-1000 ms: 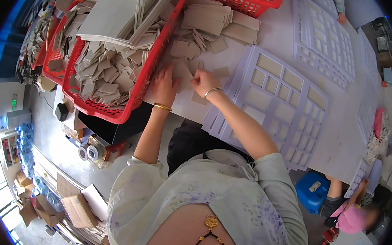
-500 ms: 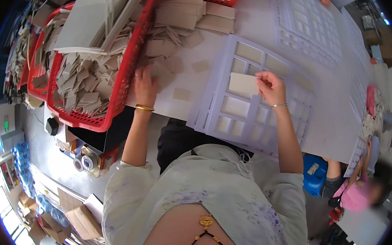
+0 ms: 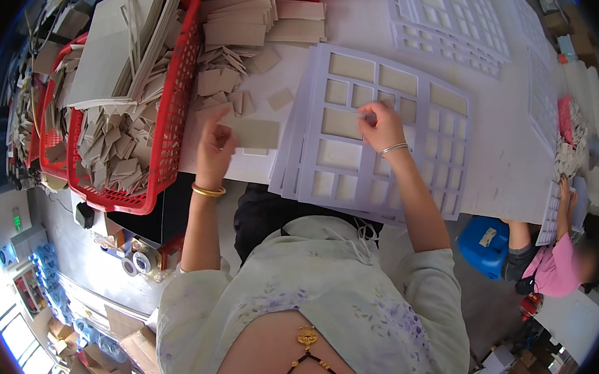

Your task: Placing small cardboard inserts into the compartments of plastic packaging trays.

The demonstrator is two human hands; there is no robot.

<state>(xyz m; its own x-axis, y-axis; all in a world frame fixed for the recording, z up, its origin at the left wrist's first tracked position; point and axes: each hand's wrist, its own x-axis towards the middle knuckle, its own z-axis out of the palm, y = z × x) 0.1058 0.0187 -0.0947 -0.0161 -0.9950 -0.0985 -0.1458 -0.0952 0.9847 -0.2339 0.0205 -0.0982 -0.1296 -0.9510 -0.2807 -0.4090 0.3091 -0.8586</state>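
Observation:
My left hand [image 3: 215,153] is over the table's near left part, beside a grey cardboard piece [image 3: 256,134]. Its thumb side seems closed on the piece's left end, though blur softens the fingers. Under that piece, a smaller cardboard piece [image 3: 255,151] partly shows. My right hand [image 3: 383,127] hovers at a white frame [image 3: 367,165] with many rectangular openings, on top of a stack of such frames. The fingers are curled together, tips at the right end of a cardboard piece [image 3: 341,122] that sits in one opening. No piece sticks out from these fingers.
A red basket [image 3: 173,100] heaped with cardboard scraps and large sheets stands left. Stacked cardboard strips [image 3: 236,27] and loose pieces lie beyond my left hand. More white frames [image 3: 453,23] are at the far right. A person in pink [image 3: 554,263] works at right, near a blue stool [image 3: 482,247].
My right hand has moved left and off the held cardboard piece, which now lies in the opening. My left hand has lifted from the loose pieces with a larger piece. The view has shifted.

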